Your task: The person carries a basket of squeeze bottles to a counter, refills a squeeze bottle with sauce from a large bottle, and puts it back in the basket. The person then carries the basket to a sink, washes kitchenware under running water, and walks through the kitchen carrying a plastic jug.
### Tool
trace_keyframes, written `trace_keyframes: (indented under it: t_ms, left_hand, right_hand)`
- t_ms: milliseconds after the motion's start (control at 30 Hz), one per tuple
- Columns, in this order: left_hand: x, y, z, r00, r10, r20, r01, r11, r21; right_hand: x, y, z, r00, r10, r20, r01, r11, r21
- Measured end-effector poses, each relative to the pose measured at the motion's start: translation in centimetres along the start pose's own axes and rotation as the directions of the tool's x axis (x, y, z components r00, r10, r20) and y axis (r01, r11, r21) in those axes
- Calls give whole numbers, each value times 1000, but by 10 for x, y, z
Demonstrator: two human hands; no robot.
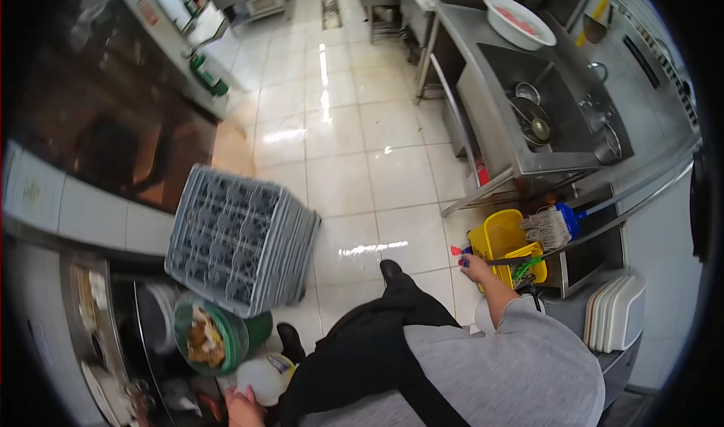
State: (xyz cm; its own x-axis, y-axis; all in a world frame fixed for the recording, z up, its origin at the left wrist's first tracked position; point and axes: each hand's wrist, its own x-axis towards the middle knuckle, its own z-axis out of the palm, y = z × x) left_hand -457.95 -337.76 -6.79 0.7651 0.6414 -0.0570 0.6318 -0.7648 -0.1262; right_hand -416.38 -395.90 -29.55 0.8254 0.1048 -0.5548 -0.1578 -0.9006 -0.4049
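Note:
At the lower left, my left hand (243, 407) has its fingers curled at a whitish plastic jug (262, 379) with a yellow label. The jug is beside a green bin (260, 327) that holds food scraps. My right hand (477, 269) is stretched out over the near side of a yellow mop bucket (494, 235). Its fingers are closed at a small red and blue object (462, 257), whose kind I cannot make out. Close by, a string mop (548, 229) with a blue head rests at the bucket, along with something green.
Stacked grey glass racks (290, 238) stand on the left. A steel sink (501, 69) with pans is at the right, a white basin (519, 21) on its counter. Several white trays (615, 314) stand at lower right. A green fire extinguisher (207, 74) is by the left wall. The tiled floor (339, 156) shines.

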Motion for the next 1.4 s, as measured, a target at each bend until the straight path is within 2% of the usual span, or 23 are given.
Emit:
trace_keyframes:
  t_ms: [33,133,167,233,267,333,400,467,500,567,667,733,767,800,833,867,900,967,1000,1033,1100,1267,1400]
  left_hand:
    - [8,5,5,989,-67,135,69,998,-9]
    - [30,6,25,977,-79,197,87,996,-32]
    - [44,30,6,978,-81,190,89,995,-34]
    - [70,96,-62,968,-248,44,250,922,-297]
    - [80,96,-60,959,-277,-61,218,856,-469]
    - [107,96,-77,966,-260,17,232,830,-507]
    - [141,89,-81,945,-327,-9,263,777,-572]
    - [176,112,-100,948,-264,-177,114,802,-586]
    - [200,157,-150,941,-175,-291,-10,843,-539]
    - [241,201,-192,950,-228,-214,66,816,-574]
    - [323,232,-188,937,-225,-266,-28,712,-702]
    - [382,262,-198,941,-195,-276,-111,592,-798]
    - [412,273,-194,967,-222,-126,-11,457,-889]
    - [446,278,-181,971,-157,-181,-72,532,-844]
    - [479,286,-174,977,-96,-190,-84,650,-756]
    - [505,320,-193,995,-87,-47,-2,459,-889]
    - [541,322,-170,989,-7,-147,-114,593,-797]
    - [602,343,-148,996,15,-92,-84,584,-808]
    - [634,344,-125,994,67,-83,-106,625,-773]
    - [661,349,-104,996,54,-71,-89,626,-775]
    - [713,357,-65,992,59,108,37,694,-719]
    - [821,373,45,974,-83,209,194,782,-592]
    - [874,397,56,969,-170,180,239,830,-504]
  right_hand:
    - [8,4,4,998,-54,26,57,992,-113]
    - [16,38,11,997,6,74,1,996,-92]
    - [16,55,13,995,15,95,0,988,-155]
    - [28,75,2,993,12,116,14,974,-225]
    - [38,81,-8,971,77,228,-11,961,-275]
    - [71,55,-46,909,144,392,-2,941,-339]
    - [126,20,-69,975,105,198,-86,991,-103]
    - [195,-40,-101,941,-336,-40,326,932,-158]
    - [227,-85,-119,934,-346,-95,338,937,-88]
    - [271,-188,-168,853,-495,-166,499,866,-16]
    - [311,-304,-230,763,-594,-253,617,787,12]
    - [332,-351,-254,836,-531,-141,549,794,261]
    - [360,-345,-249,826,-541,-159,564,793,228]
    - [388,-321,-248,817,-548,-177,575,795,193]
    - [395,-298,-253,853,-493,-174,511,856,79]
    - [404,-264,-249,904,-393,-170,393,919,-39]
    - [399,-233,-256,967,-238,-91,224,964,-142]
    - [398,-125,-233,990,-53,-131,28,982,-187]
    - [383,-99,-238,975,223,-3,-217,943,-251]
    - [344,-90,-241,950,258,-179,-289,940,-179]
    - [316,2,-205,902,432,-5,-411,853,-322]
    - [307,-33,-215,640,734,227,-637,672,-379]
    - [471,-115,-255,727,641,246,-547,757,-357]
